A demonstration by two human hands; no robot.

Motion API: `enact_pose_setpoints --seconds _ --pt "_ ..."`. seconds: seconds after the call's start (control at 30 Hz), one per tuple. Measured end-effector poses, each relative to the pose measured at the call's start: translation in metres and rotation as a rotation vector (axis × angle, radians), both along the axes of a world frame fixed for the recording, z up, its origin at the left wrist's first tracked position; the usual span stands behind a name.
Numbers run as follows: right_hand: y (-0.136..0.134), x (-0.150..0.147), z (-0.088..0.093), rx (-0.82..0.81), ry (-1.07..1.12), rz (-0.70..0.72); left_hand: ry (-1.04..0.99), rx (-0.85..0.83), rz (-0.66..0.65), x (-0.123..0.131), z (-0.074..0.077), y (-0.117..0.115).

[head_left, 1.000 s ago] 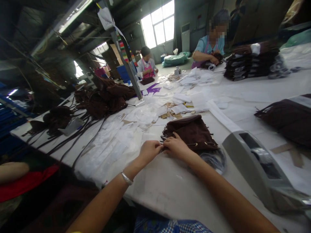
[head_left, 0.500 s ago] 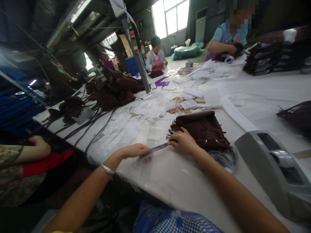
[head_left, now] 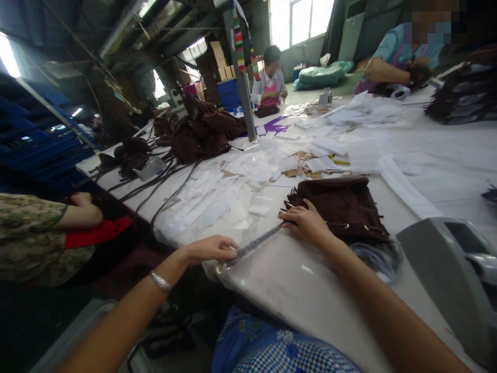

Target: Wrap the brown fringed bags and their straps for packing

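A dark strap in a clear plastic wrap runs across the table's front edge. My left hand, with a silver bracelet at the wrist, pinches it near its lower left end. At the strap's upper right end are the fingertips of my right hand, closed on it beside the fringe of a dark brown bag. The bag lies flat, with metal eyelets along its near edge. Coiled clear plastic sits just below the bag.
A grey tape dispenser stands at the right. Plastic sleeves and papers litter the white table. Brown bags are piled behind, near a metal post. Two people work across the table; another person sits at the left.
The view has turned left, so the scene sits further right. My hands are slightly further apart along the strap, and more of it shows between them.
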State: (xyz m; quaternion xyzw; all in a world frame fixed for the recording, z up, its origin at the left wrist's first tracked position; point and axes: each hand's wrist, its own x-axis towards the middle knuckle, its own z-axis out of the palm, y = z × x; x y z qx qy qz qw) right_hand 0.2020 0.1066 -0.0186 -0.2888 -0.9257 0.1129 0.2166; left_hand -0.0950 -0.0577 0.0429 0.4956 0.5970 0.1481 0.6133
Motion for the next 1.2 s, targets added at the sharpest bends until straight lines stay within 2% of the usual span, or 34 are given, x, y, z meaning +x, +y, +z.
enact_pose_setpoints --seconds 0.1,0.2,0.3,0.4,0.47,0.57,0.67,0.73,0.8,0.97,1.1,1.2 --pt "-0.001 -0.002 0.0 0.037 0.01 0.002 -0.019 -0.004 0.095 0.005 -0.007 -0.01" --pt "-0.014 -0.008 0.01 0.117 0.099 0.011 -0.029 -0.001 0.195 0.017 -0.012 -0.018" --pt "-0.049 -0.012 0.027 0.134 0.218 0.138 -0.15 -0.058 0.248 0.034 -0.016 -0.027" --pt "-0.101 -0.012 0.036 0.04 0.233 0.337 -0.303 -0.115 0.327 0.051 -0.024 -0.036" --pt "-0.136 -0.01 0.034 0.034 0.186 0.387 -0.376 -0.134 0.369 0.063 -0.03 -0.041" --pt "-0.177 -0.007 0.02 0.135 0.145 0.345 -0.483 -0.16 0.397 0.08 -0.04 -0.048" --pt "-0.2 -0.001 0.008 0.229 0.185 0.258 -0.576 -0.171 0.395 0.097 -0.046 -0.056" --pt "-0.208 0.003 0.004 0.236 0.272 0.206 -0.615 -0.178 0.391 0.106 -0.047 -0.06" --pt "-0.214 0.009 0.001 0.163 0.402 0.154 -0.654 -0.183 0.385 0.114 -0.047 -0.061" --pt "-0.223 0.019 0.0 -0.249 0.66 -0.041 -0.723 -0.125 0.409 0.132 -0.051 -0.051" --pt "-0.218 0.024 0.005 -0.491 0.677 -0.186 -0.705 -0.031 0.464 0.145 -0.061 -0.04" --pt "-0.208 0.027 0.006 -0.683 0.664 -0.253 -0.65 0.106 0.492 0.151 -0.065 -0.036"
